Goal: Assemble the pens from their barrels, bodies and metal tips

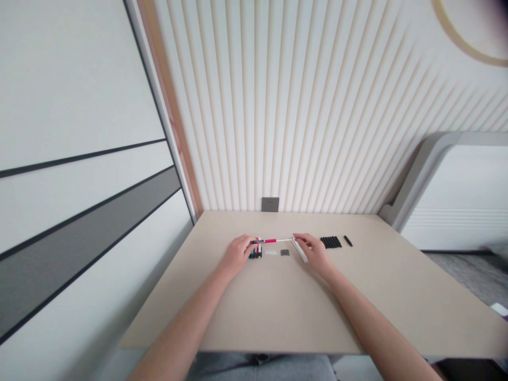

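My left hand (239, 253) is closed on a thin pen refill (273, 241) with a pink and black section, held level above the beige table (278, 307). My right hand (315, 250) pinches the refill's white far end and also holds a white pen tube (300, 250) that slants down toward me. Under my left hand lies a small cluster of black, pink and teal pen parts (256, 255). Between my hands sit a small pile of clear bits (271, 253) and a small dark grey piece (284, 252).
A row of several black pen barrels (330, 242) lies right of my right hand, with a single black cap (348, 241) beyond it. A grey wall socket (270, 204) sits at the table's back edge. A grey-framed white panel (456, 190) stands at the right.
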Demonstrator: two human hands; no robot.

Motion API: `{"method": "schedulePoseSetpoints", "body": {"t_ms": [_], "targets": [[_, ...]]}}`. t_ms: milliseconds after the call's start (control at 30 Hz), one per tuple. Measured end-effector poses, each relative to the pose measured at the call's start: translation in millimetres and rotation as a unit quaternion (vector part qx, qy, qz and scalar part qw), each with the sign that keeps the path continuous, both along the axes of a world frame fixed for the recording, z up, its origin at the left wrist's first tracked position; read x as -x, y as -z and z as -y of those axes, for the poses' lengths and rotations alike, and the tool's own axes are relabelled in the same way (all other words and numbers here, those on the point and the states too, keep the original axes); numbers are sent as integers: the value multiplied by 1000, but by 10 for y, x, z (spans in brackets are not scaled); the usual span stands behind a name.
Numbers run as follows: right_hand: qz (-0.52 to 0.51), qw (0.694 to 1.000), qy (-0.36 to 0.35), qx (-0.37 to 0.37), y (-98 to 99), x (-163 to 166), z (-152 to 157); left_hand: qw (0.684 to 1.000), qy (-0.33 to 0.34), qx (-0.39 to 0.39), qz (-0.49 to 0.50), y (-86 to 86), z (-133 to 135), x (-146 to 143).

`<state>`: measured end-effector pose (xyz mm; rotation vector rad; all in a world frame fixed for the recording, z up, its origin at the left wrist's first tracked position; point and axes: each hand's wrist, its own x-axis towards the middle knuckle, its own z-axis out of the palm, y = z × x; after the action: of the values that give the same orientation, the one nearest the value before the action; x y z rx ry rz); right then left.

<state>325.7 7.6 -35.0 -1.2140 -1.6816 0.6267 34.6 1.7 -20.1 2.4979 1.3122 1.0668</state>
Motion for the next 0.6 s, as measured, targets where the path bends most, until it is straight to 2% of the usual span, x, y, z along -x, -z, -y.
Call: {"method": "schedulePoseSetpoints", "body": {"t_ms": [167, 600], "targets": [[7, 999, -25, -40, -17, 23, 20, 1000, 0, 3, -4, 6, -6, 11], [18, 998, -22, -54, -25, 32, 25, 1000, -4, 5, -3, 20, -23, 21]]}}
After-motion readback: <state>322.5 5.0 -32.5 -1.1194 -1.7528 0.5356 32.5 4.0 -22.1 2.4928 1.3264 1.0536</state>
